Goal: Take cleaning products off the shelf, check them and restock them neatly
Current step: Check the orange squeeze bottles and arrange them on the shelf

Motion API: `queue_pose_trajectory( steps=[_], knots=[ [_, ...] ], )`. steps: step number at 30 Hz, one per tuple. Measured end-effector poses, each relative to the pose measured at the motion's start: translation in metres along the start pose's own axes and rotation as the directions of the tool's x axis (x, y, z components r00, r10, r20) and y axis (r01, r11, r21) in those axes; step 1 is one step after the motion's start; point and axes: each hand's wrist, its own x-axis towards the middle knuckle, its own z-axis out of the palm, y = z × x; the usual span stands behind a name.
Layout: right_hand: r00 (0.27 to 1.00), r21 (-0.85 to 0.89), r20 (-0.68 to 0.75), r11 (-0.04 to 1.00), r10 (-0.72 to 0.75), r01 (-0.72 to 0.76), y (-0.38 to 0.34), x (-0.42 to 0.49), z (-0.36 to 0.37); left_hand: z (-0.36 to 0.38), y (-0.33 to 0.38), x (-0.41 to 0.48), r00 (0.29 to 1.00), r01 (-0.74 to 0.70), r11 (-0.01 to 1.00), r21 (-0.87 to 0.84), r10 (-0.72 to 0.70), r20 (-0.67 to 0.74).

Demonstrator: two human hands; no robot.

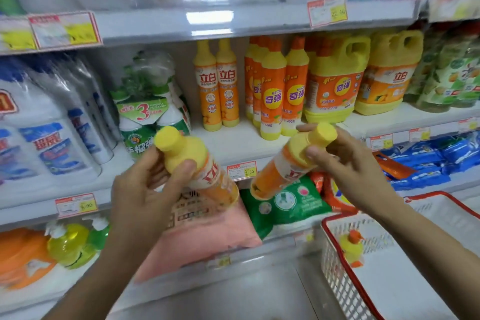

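Both hands were raised in front of the middle shelf (233,145), each grasping one dish-soap bottle.

The left hand (144,189) held the left bottle (197,163) at its yellow shoulder, fingers (185,167) curled round the body. This bottle was tilted, with its yellow cap up and to the left and its orange base down and to the right.

The right hand (348,163) held the right bottle (288,163) near the neck, with the thumb on the yellow shoulder and one fingertip reaching past the cap. This bottle leaned the opposite way, cap up and to the right, base down and to the left.

The two held bottles were apart from each other, and neither touched the shelf.

Behind them, two matching bottles (218,86) stood upright side by side on the middle shelf. To their right stood a cluster of orange bottles (278,91), then two yellow jugs (335,78). A green three-pack (153,117) stood to their left. A price tag (242,170) on the shelf edge read 3.50.

On the shelf below lay a pink pouch (202,231) and a green pouch (283,205). At lower right, a white basket (335,275) with a red rim held one small yellow bottle (352,247) with an orange cap.
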Motion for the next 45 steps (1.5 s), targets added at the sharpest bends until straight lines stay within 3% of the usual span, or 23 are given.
queue_pose_trajectory(
  steps=[4,9,14,21,26,29,33,39,45],
  knots=[
    [0.988,0.056,-0.126,0.994,-0.09,0.098,-0.015,0.04,0.013,-0.007,0.019,0.04,0.99,-0.104,0.993,0.055,0.108,-0.092],
    [0.969,-0.08,-0.187,0.986,-0.162,0.149,-0.005,0.088,0.044,0.011,-0.001,0.075,0.986,-0.112,0.965,0.237,0.137,-0.092],
    [0.975,-0.253,-0.197,0.966,-0.102,0.05,0.008,0.133,0.059,0.029,-0.018,0.113,0.994,-0.078,0.949,0.305,0.099,-0.055],
    [0.98,-0.516,-0.196,0.852,-0.014,-0.091,0.019,0.186,0.077,0.051,-0.036,0.164,0.999,0.0,0.931,0.364,-0.013,0.034],
    [0.977,-0.414,-0.212,0.908,-0.026,-0.066,0.043,0.209,0.091,0.064,-0.051,0.201,0.993,0.087,0.909,0.408,-0.114,0.043],
    [0.985,-0.407,-0.165,0.913,-0.05,-0.022,0.057,0.204,0.101,0.069,-0.062,0.208,0.993,0.101,0.916,0.389,-0.114,0.009],
    [0.982,-0.259,-0.18,0.966,-0.062,0.013,0.068,0.189,0.105,0.076,-0.069,0.196,0.997,0.082,0.918,0.389,-0.071,-0.042],
    [0.962,-0.359,-0.172,0.896,0.213,-0.262,0.112,0.152,0.122,0.099,-0.099,0.128,0.98,0.185,0.847,0.498,-0.197,-0.029],
    [0.962,-0.406,-0.172,0.874,0.213,-0.267,0.125,0.16,0.125,0.109,-0.109,0.132,0.981,0.18,0.766,0.618,-0.185,-0.056]
  ],
)
